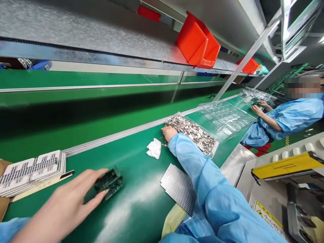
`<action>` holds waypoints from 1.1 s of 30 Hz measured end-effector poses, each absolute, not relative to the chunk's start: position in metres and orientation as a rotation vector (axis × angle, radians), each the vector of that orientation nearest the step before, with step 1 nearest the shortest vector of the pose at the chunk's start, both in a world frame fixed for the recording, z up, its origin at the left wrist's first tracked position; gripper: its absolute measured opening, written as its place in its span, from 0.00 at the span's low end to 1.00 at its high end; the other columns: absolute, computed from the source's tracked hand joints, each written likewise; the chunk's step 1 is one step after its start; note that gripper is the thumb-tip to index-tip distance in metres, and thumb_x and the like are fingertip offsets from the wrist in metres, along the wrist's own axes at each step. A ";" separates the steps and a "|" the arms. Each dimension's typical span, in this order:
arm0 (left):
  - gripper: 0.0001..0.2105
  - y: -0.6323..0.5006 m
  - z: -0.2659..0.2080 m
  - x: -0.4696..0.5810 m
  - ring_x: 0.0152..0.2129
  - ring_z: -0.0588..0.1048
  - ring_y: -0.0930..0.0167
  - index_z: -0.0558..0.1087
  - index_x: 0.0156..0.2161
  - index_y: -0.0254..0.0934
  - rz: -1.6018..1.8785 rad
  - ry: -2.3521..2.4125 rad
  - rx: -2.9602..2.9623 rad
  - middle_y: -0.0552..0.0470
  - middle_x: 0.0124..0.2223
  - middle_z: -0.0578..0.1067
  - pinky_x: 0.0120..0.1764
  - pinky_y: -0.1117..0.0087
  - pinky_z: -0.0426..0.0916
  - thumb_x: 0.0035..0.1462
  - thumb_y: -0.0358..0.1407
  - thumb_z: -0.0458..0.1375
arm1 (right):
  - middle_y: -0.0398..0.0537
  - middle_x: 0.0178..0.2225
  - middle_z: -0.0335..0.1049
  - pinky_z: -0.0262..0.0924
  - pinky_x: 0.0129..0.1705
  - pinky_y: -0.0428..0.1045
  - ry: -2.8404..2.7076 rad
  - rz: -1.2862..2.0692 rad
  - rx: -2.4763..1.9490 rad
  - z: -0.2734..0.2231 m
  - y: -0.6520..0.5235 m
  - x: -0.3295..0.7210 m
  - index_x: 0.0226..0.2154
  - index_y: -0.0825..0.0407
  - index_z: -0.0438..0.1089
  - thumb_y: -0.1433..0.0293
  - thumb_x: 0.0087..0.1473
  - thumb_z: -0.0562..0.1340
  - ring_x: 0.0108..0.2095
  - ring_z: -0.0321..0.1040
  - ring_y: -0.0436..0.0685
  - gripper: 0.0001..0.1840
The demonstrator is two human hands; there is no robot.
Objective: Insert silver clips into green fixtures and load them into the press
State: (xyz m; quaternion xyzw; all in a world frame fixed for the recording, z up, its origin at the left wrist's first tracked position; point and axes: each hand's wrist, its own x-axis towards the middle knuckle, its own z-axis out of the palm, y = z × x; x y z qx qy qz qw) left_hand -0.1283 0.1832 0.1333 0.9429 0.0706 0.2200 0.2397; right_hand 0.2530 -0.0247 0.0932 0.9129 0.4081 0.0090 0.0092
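Note:
My left hand grips a dark green circuit board between thumb and fingers, low over the green work surface; the board is a little blurred. Out in front, my right hand reaches to the near left corner of a clear tray heaped with small silvery metal pieces. Its fingers are drawn together beside a few loose coppery bits, and whatever is between the fingertips is too small to make out. A crumpled white cloth lies just left of that hand.
Silvery gridded sheets lie beneath my right forearm. At left sits a stack of white printed sheets. Clear plastic trays lie beyond the metal pieces. An orange bin stands on the overhead shelf. A co-worker in blue sits at right.

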 end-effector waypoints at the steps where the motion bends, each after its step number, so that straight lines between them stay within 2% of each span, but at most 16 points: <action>1: 0.20 0.166 0.125 -0.125 0.31 0.79 0.68 0.73 0.49 0.46 0.568 0.166 2.622 0.54 0.40 0.78 0.33 0.75 0.73 0.52 0.50 0.61 | 0.55 0.49 0.70 0.58 0.54 0.52 1.282 0.016 2.815 0.093 -0.020 0.255 0.48 0.55 0.73 0.79 0.60 0.60 0.52 0.61 0.62 0.14; 3: 0.19 0.137 0.109 -0.121 0.32 0.79 0.69 0.71 0.51 0.45 0.524 0.182 2.667 0.54 0.40 0.78 0.31 0.75 0.73 0.56 0.48 0.58 | 0.57 0.47 0.70 0.58 0.54 0.55 1.293 0.009 2.757 0.092 -0.015 0.255 0.45 0.57 0.73 0.79 0.60 0.60 0.52 0.61 0.63 0.11; 7: 0.24 0.103 0.088 -0.126 0.31 0.79 0.68 0.66 0.55 0.44 0.497 0.462 2.608 0.53 0.40 0.77 0.31 0.71 0.74 0.56 0.50 0.58 | 0.55 0.46 0.70 0.58 0.55 0.57 1.350 0.019 2.708 0.090 -0.015 0.254 0.44 0.59 0.72 0.78 0.62 0.60 0.53 0.61 0.62 0.08; 9: 0.30 0.096 0.084 -0.132 0.33 0.79 0.66 0.62 0.59 0.45 0.465 0.581 2.552 0.51 0.43 0.76 0.35 0.68 0.76 0.53 0.52 0.60 | 0.57 0.46 0.70 0.59 0.54 0.55 1.371 0.004 2.730 0.090 -0.018 0.255 0.45 0.61 0.72 0.80 0.59 0.61 0.52 0.63 0.63 0.11; 11: 0.38 0.096 0.080 -0.137 0.44 0.77 0.61 0.55 0.63 0.44 0.427 0.596 2.528 0.45 0.53 0.72 0.45 0.61 0.74 0.50 0.51 0.63 | 0.59 0.46 0.70 0.61 0.53 0.52 1.376 -0.030 2.778 0.090 -0.019 0.257 0.48 0.61 0.72 0.83 0.56 0.61 0.49 0.66 0.63 0.16; 13: 0.48 0.102 0.076 -0.140 0.57 0.66 0.54 0.45 0.67 0.42 0.354 0.528 2.550 0.38 0.64 0.60 0.55 0.53 0.67 0.47 0.50 0.66 | 0.59 0.47 0.69 0.63 0.50 0.51 1.375 -0.075 2.835 0.092 -0.022 0.257 0.49 0.58 0.74 0.84 0.55 0.60 0.47 0.68 0.63 0.19; 15: 0.54 0.109 0.072 -0.136 0.64 0.55 0.50 0.37 0.68 0.41 0.245 0.439 2.578 0.34 0.69 0.49 0.59 0.48 0.60 0.46 0.48 0.67 | 0.57 0.47 0.70 0.64 0.48 0.50 1.380 -0.105 2.892 0.096 -0.028 0.253 0.47 0.55 0.75 0.84 0.56 0.59 0.45 0.70 0.62 0.19; 17: 0.54 0.115 0.069 -0.128 0.65 0.50 0.50 0.35 0.69 0.42 0.145 0.339 2.574 0.35 0.69 0.48 0.61 0.46 0.56 0.47 0.44 0.67 | 0.53 0.44 0.72 0.66 0.46 0.49 1.393 -0.112 2.943 0.103 -0.039 0.243 0.46 0.53 0.76 0.82 0.57 0.57 0.42 0.72 0.60 0.19; 19: 0.51 0.119 0.066 -0.118 0.64 0.54 0.51 0.37 0.68 0.43 0.086 0.233 2.545 0.37 0.66 0.58 0.61 0.45 0.55 0.49 0.42 0.67 | 0.49 0.36 0.75 0.69 0.40 0.47 1.439 -0.251 3.104 0.110 -0.056 0.228 0.44 0.53 0.77 0.80 0.57 0.57 0.36 0.73 0.57 0.17; 22: 0.45 0.119 0.062 -0.105 0.56 0.67 0.55 0.45 0.67 0.42 0.113 0.203 2.486 0.41 0.57 0.70 0.57 0.48 0.61 0.50 0.41 0.66 | 0.46 0.27 0.73 0.70 0.30 0.46 1.599 -0.846 3.477 0.120 -0.090 0.197 0.41 0.54 0.76 0.71 0.57 0.60 0.29 0.74 0.56 0.11; 24: 0.39 0.115 0.059 -0.101 0.52 0.70 0.58 0.50 0.65 0.40 0.221 0.258 2.445 0.42 0.54 0.71 0.54 0.52 0.66 0.51 0.40 0.64 | 0.47 0.26 0.73 0.70 0.27 0.47 1.718 -1.234 3.578 0.128 -0.112 0.171 0.39 0.54 0.75 0.63 0.55 0.65 0.28 0.74 0.56 0.13; 26: 0.34 0.108 0.057 -0.100 0.50 0.71 0.60 0.56 0.62 0.39 0.362 0.316 2.376 0.42 0.53 0.69 0.52 0.56 0.69 0.51 0.37 0.63 | 0.47 0.26 0.73 0.70 0.26 0.46 1.784 -1.463 3.591 0.134 -0.129 0.144 0.37 0.54 0.74 0.58 0.53 0.68 0.27 0.73 0.56 0.16; 29: 0.27 0.088 0.053 -0.098 0.47 0.73 0.63 0.63 0.55 0.39 0.504 0.416 2.136 0.43 0.54 0.66 0.46 0.61 0.74 0.49 0.36 0.64 | 0.47 0.25 0.73 0.68 0.26 0.45 1.776 -1.732 3.590 0.135 -0.141 0.105 0.36 0.53 0.74 0.58 0.56 0.67 0.25 0.72 0.54 0.14; 31: 0.25 0.069 0.052 -0.094 0.46 0.74 0.64 0.64 0.52 0.40 0.520 0.440 1.882 0.43 0.56 0.63 0.42 0.65 0.75 0.49 0.37 0.65 | 0.47 0.25 0.74 0.68 0.27 0.46 1.702 -1.891 3.602 0.129 -0.141 0.082 0.35 0.52 0.75 0.58 0.57 0.67 0.25 0.72 0.54 0.13; 33: 0.26 0.051 0.053 -0.090 0.42 0.75 0.67 0.63 0.52 0.41 0.510 0.431 1.643 0.45 0.54 0.67 0.40 0.67 0.76 0.48 0.37 0.66 | 0.46 0.24 0.73 0.68 0.27 0.47 1.576 -2.009 3.644 0.117 -0.136 0.063 0.33 0.51 0.75 0.57 0.57 0.67 0.25 0.71 0.55 0.14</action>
